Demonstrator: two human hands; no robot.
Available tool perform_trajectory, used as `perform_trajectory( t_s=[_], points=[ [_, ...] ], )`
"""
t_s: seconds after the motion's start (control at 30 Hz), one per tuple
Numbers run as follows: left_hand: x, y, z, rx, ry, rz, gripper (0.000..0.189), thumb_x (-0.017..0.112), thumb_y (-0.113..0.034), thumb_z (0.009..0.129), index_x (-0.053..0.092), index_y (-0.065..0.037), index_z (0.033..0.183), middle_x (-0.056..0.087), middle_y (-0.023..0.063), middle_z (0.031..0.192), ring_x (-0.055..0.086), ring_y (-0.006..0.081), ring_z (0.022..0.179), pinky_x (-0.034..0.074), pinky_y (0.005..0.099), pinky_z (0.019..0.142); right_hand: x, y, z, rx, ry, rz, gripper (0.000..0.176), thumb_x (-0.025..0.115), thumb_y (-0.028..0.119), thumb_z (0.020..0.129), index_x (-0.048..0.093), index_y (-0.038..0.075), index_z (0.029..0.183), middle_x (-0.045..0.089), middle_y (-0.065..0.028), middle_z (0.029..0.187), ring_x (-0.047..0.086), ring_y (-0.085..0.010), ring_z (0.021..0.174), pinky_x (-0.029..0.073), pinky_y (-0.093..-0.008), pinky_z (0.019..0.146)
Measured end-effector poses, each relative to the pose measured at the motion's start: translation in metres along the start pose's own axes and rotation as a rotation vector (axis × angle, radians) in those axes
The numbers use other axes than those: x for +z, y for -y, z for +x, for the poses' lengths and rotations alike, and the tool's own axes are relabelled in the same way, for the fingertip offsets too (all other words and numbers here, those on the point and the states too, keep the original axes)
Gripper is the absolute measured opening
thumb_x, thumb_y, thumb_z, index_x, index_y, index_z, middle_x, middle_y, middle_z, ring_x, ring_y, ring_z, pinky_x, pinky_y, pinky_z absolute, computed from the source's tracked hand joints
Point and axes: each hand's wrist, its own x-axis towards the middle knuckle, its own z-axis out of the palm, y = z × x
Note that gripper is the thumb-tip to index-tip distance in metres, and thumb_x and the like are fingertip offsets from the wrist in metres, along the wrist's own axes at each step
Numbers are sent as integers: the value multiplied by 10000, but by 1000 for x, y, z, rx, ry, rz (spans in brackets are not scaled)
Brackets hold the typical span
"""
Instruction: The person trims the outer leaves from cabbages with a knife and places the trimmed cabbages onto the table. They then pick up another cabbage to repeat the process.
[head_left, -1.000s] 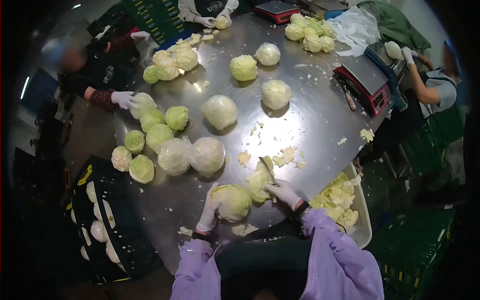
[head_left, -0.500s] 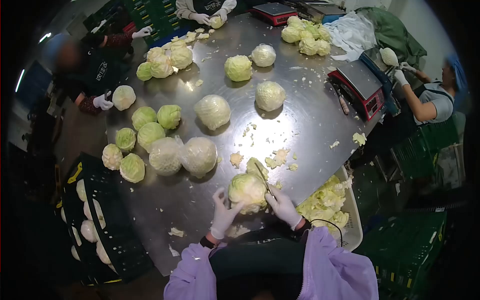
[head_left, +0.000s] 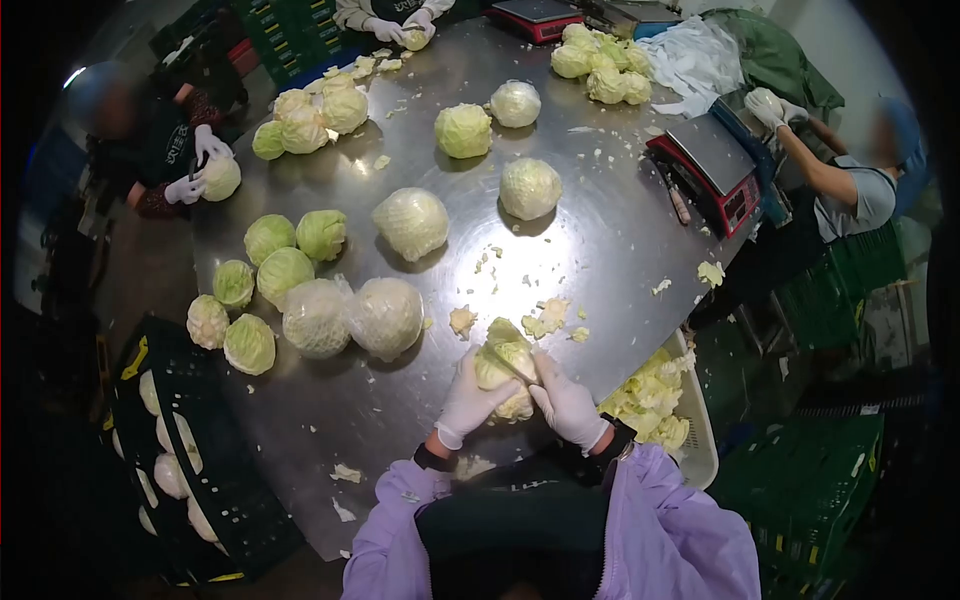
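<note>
A pale green cabbage (head_left: 503, 372) rests on the metal table close to my body, with a loose outer leaf standing up at its far side. My left hand (head_left: 474, 402), in a white glove, grips its left side with the thumb across the front. My right hand (head_left: 568, 403), also gloved, is closed at the cabbage's right side. From it a thin knife (head_left: 517, 366) seems to lie across the cabbage; its handle is hidden by the fingers. Leaf scraps (head_left: 545, 317) lie just beyond.
Wrapped cabbages (head_left: 389, 319) and bare cabbages (head_left: 285, 276) stand to the left. A white basket (head_left: 703, 425) of leaves is at right, a dark crate (head_left: 262, 490) at lower left. A red scale (head_left: 735, 200) and another knife (head_left: 680, 206) lie at right. Co-workers stand around the metal table (head_left: 420, 440).
My left hand has moved in and now wraps the cabbage. My right hand and the knife have come closer over it. The left co-worker now has both hands on a cabbage.
</note>
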Motion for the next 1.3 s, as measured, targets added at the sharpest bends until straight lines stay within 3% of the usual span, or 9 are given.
perform_trajectory(
  t_s=[0.1,0.3,0.5,0.63,0.73,0.87,0.97,1.07,1.3],
  points=[
    [-1,-7,0,-43,14,-38,861,782,-328,750,306,39,1366,460,210,1272,473,290,1185,386,369,1007,-6,13,0,51,41,-19,533,522,223,931,345,71,1410,496,-234,1304,593,-390,1016,523,-425,782],
    [4,-4,12,-45,14,-42,913,777,-392,739,298,75,1360,434,263,1292,444,354,1219,367,398,1024,0,-1,14,119,4,-95,410,494,299,943,462,109,1305,546,-165,1221,628,-374,793,522,-445,673],
    [3,-15,14,-3,43,110,936,771,-387,744,273,79,1384,426,266,1308,423,360,1244,351,400,1040,-12,-20,36,167,-67,14,253,465,293,961,535,129,1140,635,-212,804,613,-416,750,481,-490,642],
    [-13,-12,0,176,153,16,889,783,-281,751,272,60,1393,423,227,1334,421,296,1263,343,377,1058,19,-76,49,357,-38,-8,323,436,306,974,522,85,1194,643,-241,883,611,-440,781,474,-504,680],
    [-31,-21,-21,97,261,-292,910,742,-221,785,177,37,1449,385,186,1386,383,235,1297,338,354,1069,54,-105,38,211,-159,151,394,448,306,977,486,50,1273,648,-240,958,625,-427,737,484,-483,694],
    [-18,4,-44,0,-7,-376,811,751,-161,788,255,11,1407,417,155,1337,436,227,1232,375,342,1039,-13,-21,18,578,120,637,510,482,271,973,324,51,1406,663,-208,1004,668,-282,889,513,-358,726],
    [9,-13,-48,-12,-142,-451,788,738,-151,790,262,17,1396,423,147,1317,453,229,1203,394,345,1021,2,-10,-15,139,-84,361,670,542,290,942,215,20,1460,620,-243,1124,648,-350,945,516,-383,764],
    [19,-7,-44,10,-214,-418,755,726,-141,794,282,20,1382,434,149,1302,466,229,1186,410,349,1007,4,22,-20,258,72,147,617,557,285,924,306,15,1418,596,-270,1121,609,-405,950,506,-419,789],
    [15,-8,-41,42,-242,-339,733,738,-169,790,321,31,1359,448,151,1283,483,222,1164,410,342,996,24,-21,-6,61,-128,365,477,520,257,947,427,-9,1331,592,-261,1139,600,-406,966,497,-433,796]
  ],
)
